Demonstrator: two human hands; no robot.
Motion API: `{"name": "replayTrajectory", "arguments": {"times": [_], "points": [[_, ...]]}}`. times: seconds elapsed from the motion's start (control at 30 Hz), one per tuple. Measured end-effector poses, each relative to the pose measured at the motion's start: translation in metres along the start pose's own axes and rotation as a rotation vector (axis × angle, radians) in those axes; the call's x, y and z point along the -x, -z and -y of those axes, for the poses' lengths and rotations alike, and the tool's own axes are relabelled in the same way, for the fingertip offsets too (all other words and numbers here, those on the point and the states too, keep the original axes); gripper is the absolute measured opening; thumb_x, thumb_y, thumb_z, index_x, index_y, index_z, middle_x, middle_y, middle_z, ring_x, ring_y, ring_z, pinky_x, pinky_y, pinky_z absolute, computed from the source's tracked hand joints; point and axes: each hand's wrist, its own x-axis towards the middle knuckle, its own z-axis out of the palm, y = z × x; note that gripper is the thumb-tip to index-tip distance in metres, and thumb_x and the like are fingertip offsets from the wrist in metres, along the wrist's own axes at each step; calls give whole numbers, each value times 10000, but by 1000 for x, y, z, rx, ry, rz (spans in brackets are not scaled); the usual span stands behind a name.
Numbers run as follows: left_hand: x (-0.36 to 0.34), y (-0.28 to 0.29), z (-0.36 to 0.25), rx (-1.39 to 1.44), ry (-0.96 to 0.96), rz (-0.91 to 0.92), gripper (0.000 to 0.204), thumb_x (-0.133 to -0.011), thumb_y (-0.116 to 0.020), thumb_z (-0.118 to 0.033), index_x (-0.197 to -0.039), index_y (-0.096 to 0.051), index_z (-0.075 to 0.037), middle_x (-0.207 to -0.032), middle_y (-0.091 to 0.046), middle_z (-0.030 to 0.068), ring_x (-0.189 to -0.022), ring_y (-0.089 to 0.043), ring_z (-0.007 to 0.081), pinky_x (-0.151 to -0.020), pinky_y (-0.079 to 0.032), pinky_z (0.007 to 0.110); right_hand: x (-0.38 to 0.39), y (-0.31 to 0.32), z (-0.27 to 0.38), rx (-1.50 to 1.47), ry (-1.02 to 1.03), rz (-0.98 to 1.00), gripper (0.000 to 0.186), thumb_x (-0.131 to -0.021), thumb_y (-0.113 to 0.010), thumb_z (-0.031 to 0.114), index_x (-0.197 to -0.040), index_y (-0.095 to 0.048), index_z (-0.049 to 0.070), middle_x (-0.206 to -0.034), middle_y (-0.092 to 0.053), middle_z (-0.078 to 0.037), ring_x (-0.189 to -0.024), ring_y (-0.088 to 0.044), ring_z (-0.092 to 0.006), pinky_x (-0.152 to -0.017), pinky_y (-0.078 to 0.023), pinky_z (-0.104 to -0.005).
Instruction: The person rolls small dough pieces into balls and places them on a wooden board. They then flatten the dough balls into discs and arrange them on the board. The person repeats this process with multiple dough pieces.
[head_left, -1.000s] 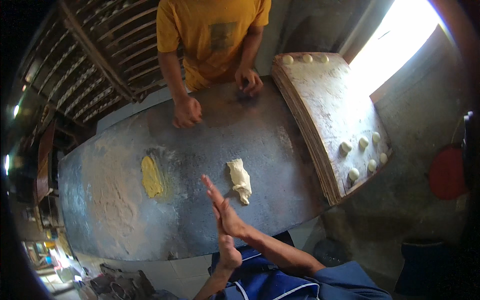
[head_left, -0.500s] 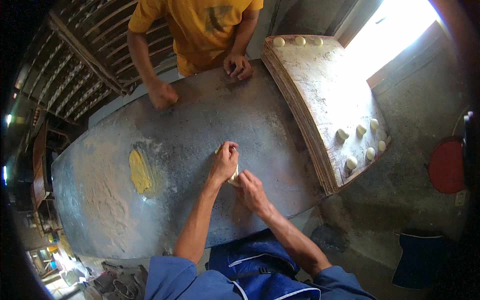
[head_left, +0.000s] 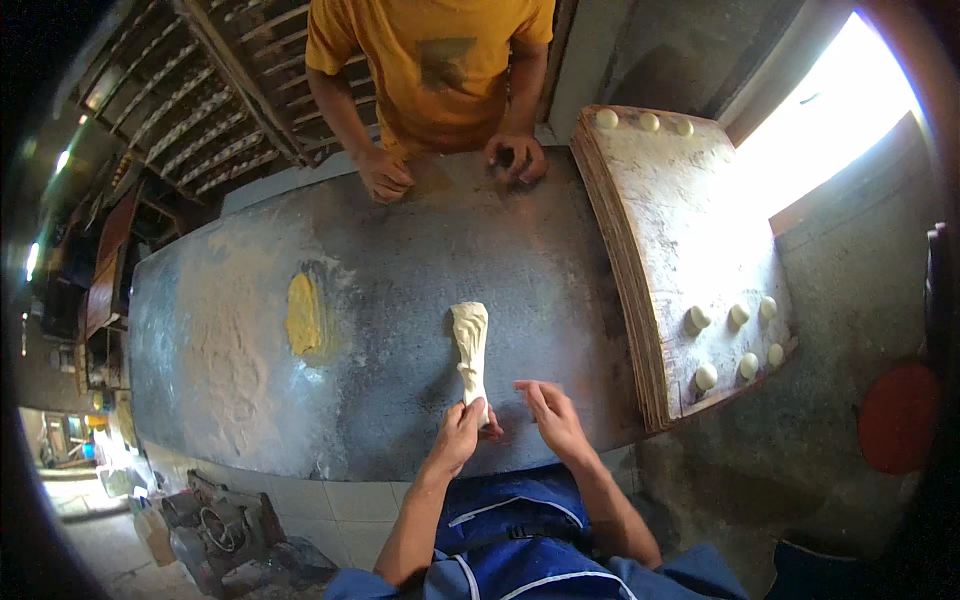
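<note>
A long strip of pale dough [head_left: 469, 345] stretches away from me over the middle of the dark worktable [head_left: 400, 250]. Its near end is gripped in my left hand [head_left: 459, 438], with fingers wrapped round it close to the table's front edge. The far end is wider and wrinkled. To the right of the dough, and apart from it, my right hand [head_left: 555, 418] hovers with its fingers stretched out and nothing in them.
A yellow smear of soft fat or paste [head_left: 303, 315] lies on the table's left half, beside scattered flour [head_left: 225, 350]. Stacked boards [head_left: 640, 290] on the right carry several dough balls [head_left: 706, 376]. Across the table stands a person in a yellow shirt [head_left: 430, 70], hands at the far edge.
Both my hands have come back toward me. The dough, earlier mostly hidden under them, now shows as a long strip. My right hand has moved off it. The other person's hands have drawn back.
</note>
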Motion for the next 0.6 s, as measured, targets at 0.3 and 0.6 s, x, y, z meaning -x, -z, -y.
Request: {"name": "replayTrajectory", "arguments": {"times": [0.3,0.6], "points": [[-14,17,-24,360,256,-61,710,-1066,-393,-616,-1206,-650,32,-937,-732,170,-826,-733,293,-689,-598,288,-41,-13,22,-107,-81,544,398,-1072,-565,381,-957,-681,18,-779,-681,-79,-657,-625,-186,-614,-506,-347],[-89,-22,-14,1008,288,-110,185,-1053,-510,-209,-893,-530,-118,-599,-374,-54,-421,-288,54,-367,-249,206,26,28,71,363,443,620,259,-982,-661,234,-877,-679,-3,-786,-697,-211,-742,-705,-355,-667,-529,-495]]}}
